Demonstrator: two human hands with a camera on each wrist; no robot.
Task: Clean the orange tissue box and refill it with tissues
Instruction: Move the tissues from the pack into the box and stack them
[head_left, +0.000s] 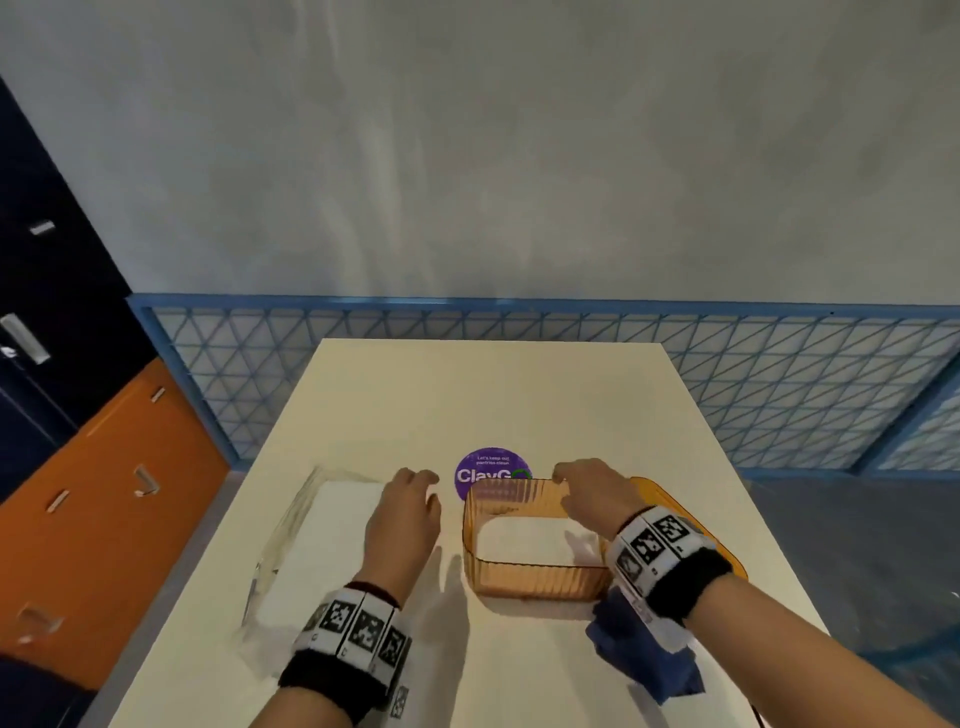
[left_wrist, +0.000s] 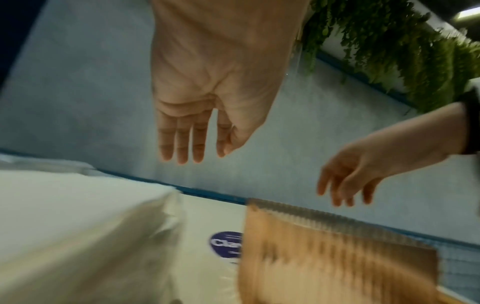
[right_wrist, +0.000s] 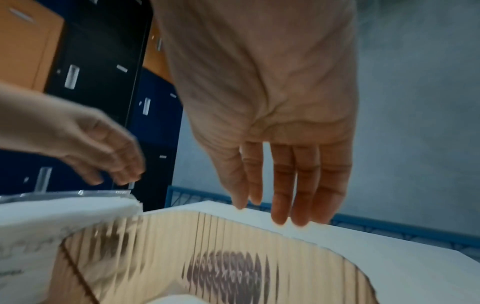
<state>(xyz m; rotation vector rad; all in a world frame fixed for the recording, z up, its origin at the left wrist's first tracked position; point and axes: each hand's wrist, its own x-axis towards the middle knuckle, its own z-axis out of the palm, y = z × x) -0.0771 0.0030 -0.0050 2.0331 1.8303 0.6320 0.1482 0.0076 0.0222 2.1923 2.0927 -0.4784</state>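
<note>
A white table (head_left: 415, 395) stands against a blue lattice railing (head_left: 779, 374) and grey wall, orange and dark lockers (head_left: 78, 415) to the left. On it the ribbed orange tissue box (head_left: 535, 582) sits lidless over a purple sticker (head_left: 491, 465), a white stack of tissues (head_left: 524, 543) inside. A clear-wrapped tissue pack (head_left: 317, 545) lies left, a blue cloth (head_left: 644, 654) near right. Left hand (head_left: 402, 525) and right hand (head_left: 597, 493) hover apart, fingers loose, holding nothing
</note>
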